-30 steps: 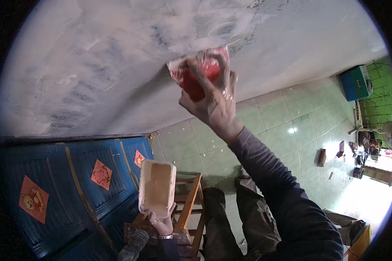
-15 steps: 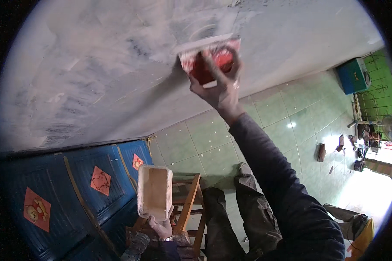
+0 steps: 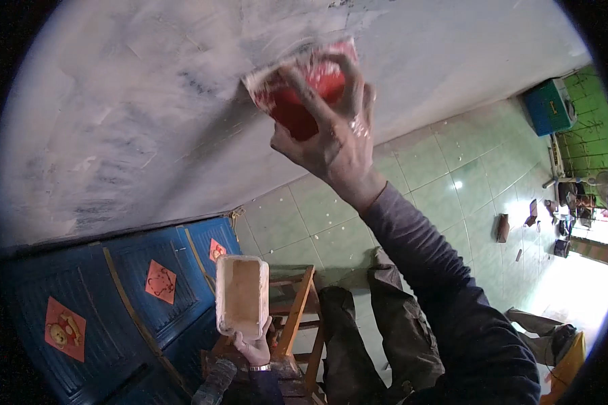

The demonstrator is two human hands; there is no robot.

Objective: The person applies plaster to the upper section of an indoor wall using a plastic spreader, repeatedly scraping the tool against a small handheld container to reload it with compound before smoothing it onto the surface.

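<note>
My right hand (image 3: 338, 135) is closed around a red plastic putty spreader (image 3: 327, 84), its fingers spread over the back. The spreader's whitish-smeared edge lies against the grey-white plastered wall (image 3: 142, 128). Down at the lower left, my left hand (image 3: 253, 347) grips the near end of a pale rectangular tub (image 3: 243, 297). Whitish residue coats the tub's rim and inner sides. White smears show on the back of my right hand.
A wooden ladder-like frame (image 3: 296, 307) stands beside the tub. Blue panelled doors (image 3: 121, 297) with red diamond paper decorations are at left. White specks dot the green tiled floor (image 3: 446, 189). A blue-green box (image 3: 546, 108) sits far right, by the wall. Dark trouser legs (image 3: 405, 310) show below.
My right hand has moved the putty spreader up and to the left along the wall. The tub in my left hand stays in nearly the same place.
</note>
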